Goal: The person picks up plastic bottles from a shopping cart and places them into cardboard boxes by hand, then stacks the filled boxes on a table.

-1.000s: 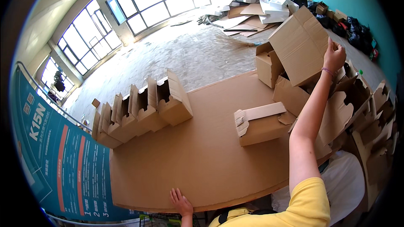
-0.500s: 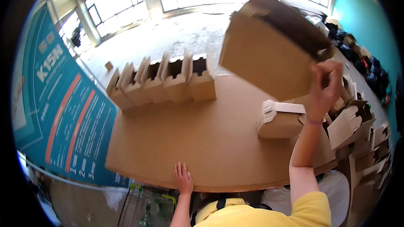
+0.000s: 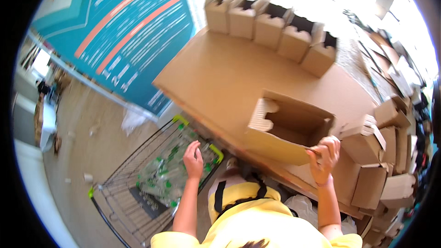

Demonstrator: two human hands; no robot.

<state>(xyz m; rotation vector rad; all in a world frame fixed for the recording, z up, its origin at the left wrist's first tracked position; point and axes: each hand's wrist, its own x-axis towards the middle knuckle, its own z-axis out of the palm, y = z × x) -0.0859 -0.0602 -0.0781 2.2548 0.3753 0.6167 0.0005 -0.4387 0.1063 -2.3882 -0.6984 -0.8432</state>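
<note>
My right hand pinches the near right rim of an open cardboard box, whose hollow inside faces up. The box sits close to the near edge of the cardboard-covered table. My left hand holds nothing, its fingers loosely stretched. It hovers above the right part of a wire cart that carries clear plastic bottles with green caps. Across the far side of the table stands a row of several open-topped cardboard boxes.
More cardboard boxes are heaped at the table's right end. A tall teal banner rises at the left, beyond the cart. White plastic bags lie on the floor, one below the banner and another under the table's near edge.
The box in my right hand has come down from high above the table to its near side. My left hand has left the tabletop for the cart, and the view has turned left and down.
</note>
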